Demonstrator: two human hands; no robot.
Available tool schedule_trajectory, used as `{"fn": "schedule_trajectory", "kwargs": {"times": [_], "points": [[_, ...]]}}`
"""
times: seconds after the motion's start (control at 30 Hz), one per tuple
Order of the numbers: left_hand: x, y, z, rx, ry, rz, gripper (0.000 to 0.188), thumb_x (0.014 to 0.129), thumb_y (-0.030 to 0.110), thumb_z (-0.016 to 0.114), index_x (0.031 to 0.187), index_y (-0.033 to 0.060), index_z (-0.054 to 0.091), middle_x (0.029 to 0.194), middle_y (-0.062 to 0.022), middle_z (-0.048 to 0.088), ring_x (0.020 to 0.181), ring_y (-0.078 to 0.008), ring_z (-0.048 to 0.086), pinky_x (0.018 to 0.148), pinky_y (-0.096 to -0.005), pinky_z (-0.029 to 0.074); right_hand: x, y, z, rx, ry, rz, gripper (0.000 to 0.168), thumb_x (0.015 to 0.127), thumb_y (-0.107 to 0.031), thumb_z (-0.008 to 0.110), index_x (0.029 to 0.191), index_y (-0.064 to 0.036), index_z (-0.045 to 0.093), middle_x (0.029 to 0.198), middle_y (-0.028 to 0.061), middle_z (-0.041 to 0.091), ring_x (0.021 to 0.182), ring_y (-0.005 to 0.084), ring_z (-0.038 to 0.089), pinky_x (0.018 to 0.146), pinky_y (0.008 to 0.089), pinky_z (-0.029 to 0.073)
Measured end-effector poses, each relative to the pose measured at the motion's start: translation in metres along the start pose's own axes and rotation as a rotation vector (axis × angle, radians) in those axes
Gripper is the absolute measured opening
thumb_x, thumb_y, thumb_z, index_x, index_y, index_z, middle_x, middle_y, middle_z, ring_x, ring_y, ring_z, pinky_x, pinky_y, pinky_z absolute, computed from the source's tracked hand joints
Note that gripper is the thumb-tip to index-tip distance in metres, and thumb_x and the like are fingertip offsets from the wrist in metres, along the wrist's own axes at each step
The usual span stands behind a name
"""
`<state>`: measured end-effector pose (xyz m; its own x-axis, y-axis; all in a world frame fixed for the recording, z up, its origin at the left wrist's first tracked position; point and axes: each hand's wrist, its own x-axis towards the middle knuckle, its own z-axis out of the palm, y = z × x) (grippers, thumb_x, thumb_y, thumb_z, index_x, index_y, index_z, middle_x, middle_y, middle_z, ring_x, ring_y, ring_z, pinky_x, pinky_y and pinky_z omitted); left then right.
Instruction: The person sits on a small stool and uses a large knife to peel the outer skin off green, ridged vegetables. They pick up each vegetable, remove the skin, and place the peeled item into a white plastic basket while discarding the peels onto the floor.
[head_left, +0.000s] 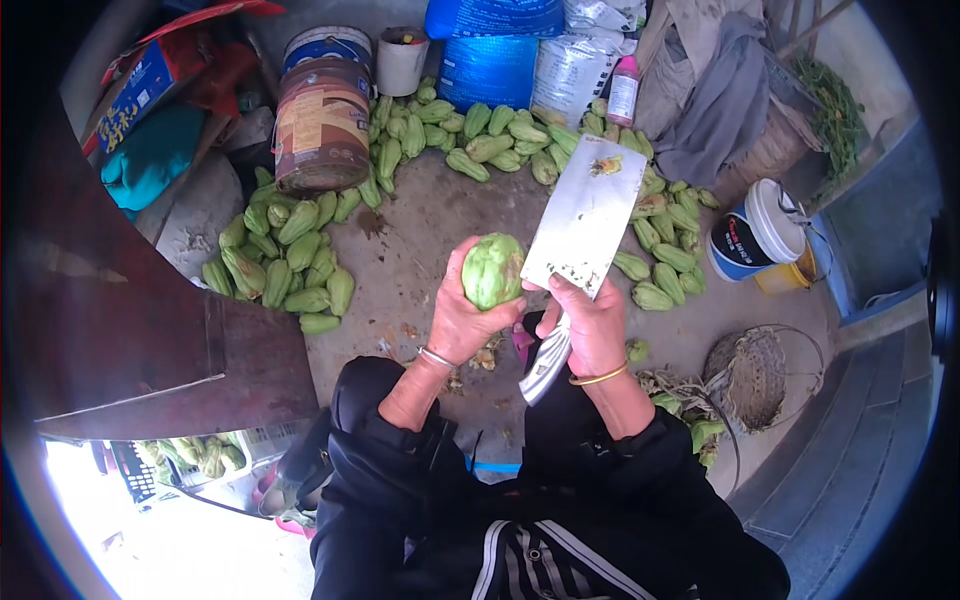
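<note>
A pale green chayote with a brownish patch on its right side rests in the grip of my left hand. My right hand holds a metal cleaver, its thumb pressed on the blade near the handle. The broad blade points up and away from me, just right of the chayote and apart from it or barely touching; I cannot tell which. Bits of green peel and a yellowish-brown scrap cling to the blade. Below the hands, brown scraps lie on the concrete floor between my knees.
Several chayotes lie heaped at the left, the back and the right. Behind them stand a rusty paint bucket, blue sacks and a pink-capped bottle. A white lidded bucket and a wicker basket stand at the right.
</note>
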<state>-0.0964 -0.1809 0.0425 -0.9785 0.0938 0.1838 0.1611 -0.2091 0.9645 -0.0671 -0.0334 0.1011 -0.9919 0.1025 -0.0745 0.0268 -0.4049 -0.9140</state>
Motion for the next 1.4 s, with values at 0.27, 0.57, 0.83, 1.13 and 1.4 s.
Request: {"fn": "schedule_trajectory", "kwargs": {"times": [0.27, 0.57, 0.83, 1.13, 1.4], "points": [[-0.003, -0.01, 0.019, -0.203, 0.047, -0.067, 0.076, 0.066, 0.003, 0.077, 0.129, 0.0052, 0.034, 0.109, -0.006, 0.058, 0.096, -0.0126, 0.057, 0.081, -0.027, 0.05, 0.001, 0.009, -0.001, -0.032, 0.055, -0.089, 0.013, 0.089, -0.004, 0.058, 0.099, 0.003, 0.058, 0.085, 0.0126, 0.066, 0.048, 0.0124, 0.055, 0.043, 0.0234, 0.046], [-0.002, -0.011, 0.02, 0.061, 0.02, 0.038, 0.079, 0.064, 0.007, 0.079, 0.13, 0.0045, 0.035, 0.109, -0.0062, 0.057, 0.095, -0.0134, 0.057, 0.082, -0.0275, 0.049, 0.01, -0.004, -0.021, -0.066, -0.025, 0.014, 0.01, 0.088, -0.003, 0.06, 0.096, 0.003, 0.061, 0.081, 0.0104, 0.065, 0.048, 0.0113, 0.056, 0.042, 0.0228, 0.046], [-0.013, 0.006, 0.016, 0.325, -0.012, 0.063, 0.079, 0.063, 0.01, 0.078, 0.131, 0.008, 0.037, 0.11, -0.013, 0.059, 0.094, -0.0236, 0.063, 0.077, -0.0335, 0.053, 0.008, 0.001, -0.03, -0.153, -0.098, 0.049, 0.013, 0.08, -0.005, 0.071, 0.09, 0.001, 0.065, 0.077, 0.0077, 0.066, 0.047, 0.0097, 0.055, 0.041, 0.0218, 0.045], [-0.014, 0.022, 0.013, 0.89, 0.199, 0.462, 0.079, 0.06, 0.011, 0.078, 0.13, 0.0102, 0.042, 0.103, -0.0169, 0.058, 0.087, -0.0358, 0.063, 0.072, -0.0426, 0.053, -0.005, -0.001, -0.021, 0.028, -0.029, 0.173, 0.014, 0.075, -0.004, 0.073, 0.086, -0.001, 0.065, 0.067, 0.0036, 0.062, 0.05, 0.0099, 0.056, 0.041, 0.023, 0.044], [-0.029, 0.034, 0.028, 0.608, 0.233, 0.37, 0.074, 0.064, 0.015, 0.078, 0.128, 0.0102, 0.042, 0.108, -0.0198, 0.059, 0.093, -0.0384, 0.061, 0.079, -0.0423, 0.052, -0.014, -0.002, -0.017, 0.431, -0.231, 0.451, 0.007, 0.085, -0.013, 0.063, 0.085, -0.008, 0.059, 0.06, 0.0002, 0.053, 0.044, 0.0084, 0.042, 0.048, 0.0281, 0.038]]}}
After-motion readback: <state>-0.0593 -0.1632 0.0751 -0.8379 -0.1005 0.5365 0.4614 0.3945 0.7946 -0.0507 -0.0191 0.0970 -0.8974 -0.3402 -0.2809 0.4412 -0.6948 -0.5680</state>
